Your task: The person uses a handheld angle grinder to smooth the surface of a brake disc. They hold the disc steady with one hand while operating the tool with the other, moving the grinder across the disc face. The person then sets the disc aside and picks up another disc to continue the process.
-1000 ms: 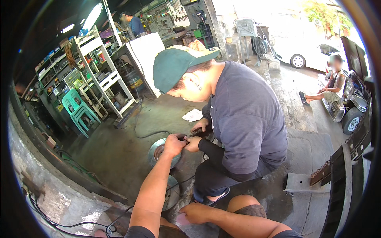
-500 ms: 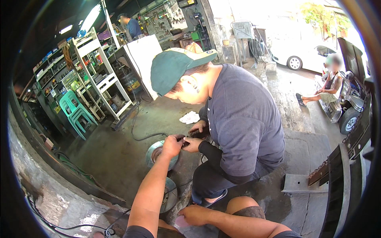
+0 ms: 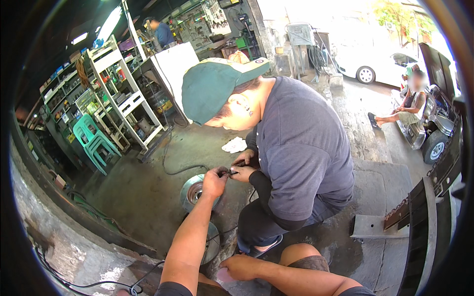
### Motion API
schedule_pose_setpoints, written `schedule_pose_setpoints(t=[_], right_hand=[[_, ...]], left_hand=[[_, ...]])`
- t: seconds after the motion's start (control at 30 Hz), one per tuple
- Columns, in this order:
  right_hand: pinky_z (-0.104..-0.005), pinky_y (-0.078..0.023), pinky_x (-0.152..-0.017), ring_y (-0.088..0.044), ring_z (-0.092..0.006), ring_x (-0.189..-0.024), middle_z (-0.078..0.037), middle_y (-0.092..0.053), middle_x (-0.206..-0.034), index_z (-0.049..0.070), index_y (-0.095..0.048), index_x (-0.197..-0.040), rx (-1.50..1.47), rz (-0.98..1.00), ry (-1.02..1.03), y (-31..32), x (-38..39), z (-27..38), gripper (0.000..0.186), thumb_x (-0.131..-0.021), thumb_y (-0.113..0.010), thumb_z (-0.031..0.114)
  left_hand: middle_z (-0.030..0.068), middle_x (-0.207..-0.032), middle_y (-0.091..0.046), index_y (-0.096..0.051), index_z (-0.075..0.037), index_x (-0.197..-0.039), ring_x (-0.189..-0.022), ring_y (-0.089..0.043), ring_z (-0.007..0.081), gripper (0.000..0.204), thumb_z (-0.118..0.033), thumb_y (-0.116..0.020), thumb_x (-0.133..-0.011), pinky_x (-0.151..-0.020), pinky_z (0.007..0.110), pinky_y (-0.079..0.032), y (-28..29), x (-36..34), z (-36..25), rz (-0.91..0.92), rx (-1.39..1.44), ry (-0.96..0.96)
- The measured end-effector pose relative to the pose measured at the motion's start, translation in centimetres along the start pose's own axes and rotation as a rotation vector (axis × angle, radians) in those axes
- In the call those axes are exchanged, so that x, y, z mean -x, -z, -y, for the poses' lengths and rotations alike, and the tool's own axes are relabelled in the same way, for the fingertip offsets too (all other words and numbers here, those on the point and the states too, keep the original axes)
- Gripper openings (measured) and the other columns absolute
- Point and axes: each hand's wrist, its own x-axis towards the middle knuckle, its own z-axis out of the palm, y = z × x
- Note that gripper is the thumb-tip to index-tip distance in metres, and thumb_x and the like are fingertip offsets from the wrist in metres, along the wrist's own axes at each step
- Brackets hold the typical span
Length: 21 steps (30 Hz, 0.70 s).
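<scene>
My left hand [image 3: 214,182] reaches forward, fingers pinched on a small dark part [image 3: 230,172] whose kind I cannot make out. A co-worker's hands [image 3: 243,172] hold the same spot from the right, fingertips close to mine. Low in front of me, my right hand [image 3: 240,267] is closed on a thin pinkish piece [image 3: 225,275] with a rounded edge, perhaps a sheet or pad. Beneath my left hand a metal brake disc [image 3: 188,203] lies on the floor. A second disc [image 3: 213,250] is nearer, partly covered by my left forearm.
The co-worker in a green cap [image 3: 210,89] sits close on the right. A white rag [image 3: 234,145] and a dark cable [image 3: 183,171] lie on the floor. Stacked green chairs [image 3: 94,138] and a shelf rack [image 3: 126,98] stand at left; a metal bracket [image 3: 368,226] is at right.
My left hand stays at the small part, its fingers shifted slightly. The co-worker's head has leaned a little left and lower. My right hand holds its place.
</scene>
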Motion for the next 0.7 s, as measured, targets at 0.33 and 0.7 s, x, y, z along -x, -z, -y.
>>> schedule_pose_setpoints(t=[0.33, 0.7], right_hand=[[-0.0561, -0.048, -0.109, -0.068, -0.0451, -0.123, -0.028, -0.073, -0.126, 0.003, -0.066, -0.141, -0.008, 0.026, -0.028, 1.1, 0.9, 1.2, 0.052, -0.091, -0.054, 0.012], [-0.051, -0.052, -0.106, -0.069, -0.0457, -0.121, -0.029, -0.073, -0.125, 0.002, -0.071, -0.134, 0.001, 0.01, -0.007, 1.2, 1.1, 1.1, 0.043, -0.095, -0.056, 0.013]], left_hand=[[0.0145, -0.091, -0.08, -0.079, 0.001, -0.104, -0.081, -0.074, 0.0205, 0.019, -0.013, -0.077, -0.091, -0.078, 0.034, -0.058, -1.0, 0.8, -0.5, -0.142, -0.013, 0.008], [0.0137, -0.087, -0.079, -0.08, 0.001, -0.103, -0.076, -0.073, 0.0194, 0.017, -0.012, -0.078, -0.091, -0.074, 0.035, -0.057, -0.7, 1.1, -0.8, -0.201, -0.079, -0.015]])
